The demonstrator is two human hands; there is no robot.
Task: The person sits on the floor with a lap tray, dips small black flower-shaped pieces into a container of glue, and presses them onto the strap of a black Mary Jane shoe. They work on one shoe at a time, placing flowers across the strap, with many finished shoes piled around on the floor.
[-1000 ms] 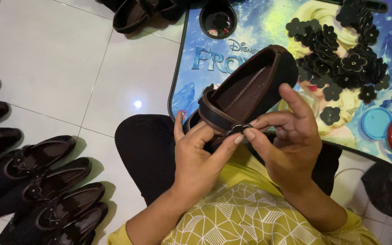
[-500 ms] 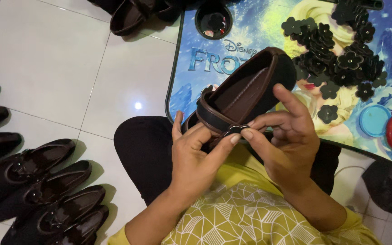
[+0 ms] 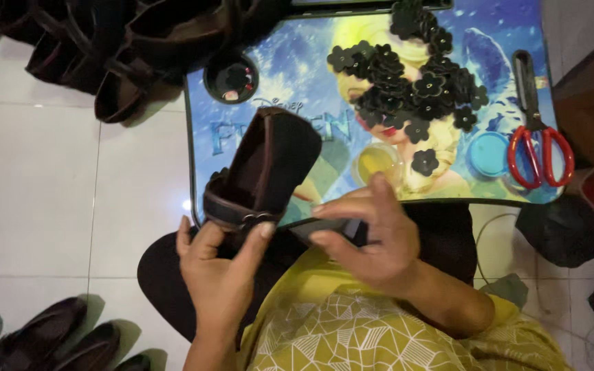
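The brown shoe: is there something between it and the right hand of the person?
Nothing visible blocks it. The left hand grips the brown shoe at its strap end, above the lap. The right hand is beside the shoe, open, its fingertips close to it; only open space lies between them.

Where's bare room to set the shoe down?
Free: white floor tiles left of the tray, between the shoe pile above and the shoe row below. Crowded: the tray's middle and right, with black flowers, small lids and red scissors.

Red-handled scissors (image 3: 540,141) beside black fabric flowers (image 3: 414,75) on a picture-printed tray (image 3: 297,58)
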